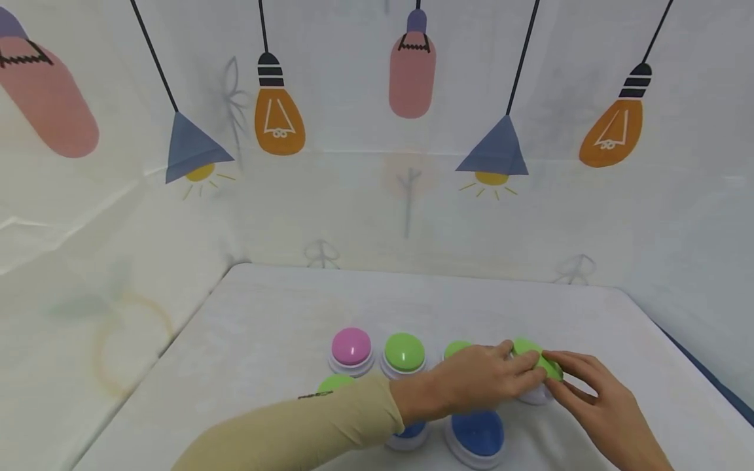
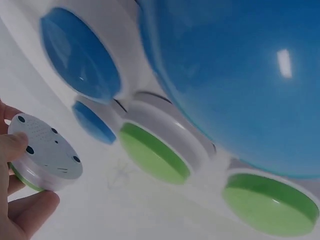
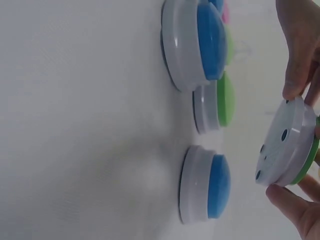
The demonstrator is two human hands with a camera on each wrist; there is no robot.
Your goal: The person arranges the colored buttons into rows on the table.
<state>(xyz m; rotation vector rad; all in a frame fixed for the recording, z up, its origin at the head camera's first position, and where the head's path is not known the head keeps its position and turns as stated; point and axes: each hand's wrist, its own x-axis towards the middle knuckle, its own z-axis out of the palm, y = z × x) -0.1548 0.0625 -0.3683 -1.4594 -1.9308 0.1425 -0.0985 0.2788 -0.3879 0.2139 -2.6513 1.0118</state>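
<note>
Both hands hold one push button (image 1: 540, 359) with a green cap and white base, tilted above the white table. My left hand (image 1: 485, 374) reaches across from the left and grips its near left side. On the other side my right hand (image 1: 607, 402) pinches the rim between thumb and fingers. The wrist views show the button's pale underside (image 2: 47, 142), with dark round spots and a patch of small holes. Close to the hands, a blue button (image 1: 478, 433) stands on the table, and a green button (image 1: 457, 348) is partly hidden behind my left hand.
On the white table (image 1: 283, 307) stand a pink button (image 1: 351, 347), a green button (image 1: 404, 352) and another green one (image 1: 336, 383) partly covered by my left sleeve (image 1: 306, 418). A further blue button (image 1: 409, 433) shows below that sleeve. Printed cloth (image 1: 353, 196) hangs behind the table.
</note>
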